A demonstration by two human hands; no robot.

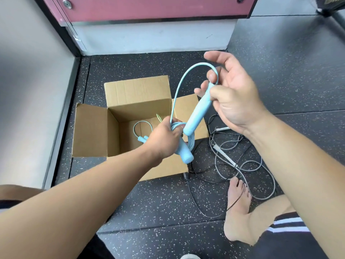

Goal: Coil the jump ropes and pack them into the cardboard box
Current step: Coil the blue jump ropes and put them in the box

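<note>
Handle (197, 113) is slanting from the pinching right hand (235, 98) down to the coil (177, 125) the left hand (164, 139) is gripping

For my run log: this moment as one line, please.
blue rope: partly coiled | left hand: grips coil | right hand: holds handle | cardboard box: open | grey rope: on floor

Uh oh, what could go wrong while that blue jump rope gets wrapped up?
The coil gripped by the left hand could spring loose: the last loop of the blue jump rope is not yet wound, and the right hand only pinches its handle. The black rope lies across the foot and might snag. It looks tangled with the grey rope.
</note>
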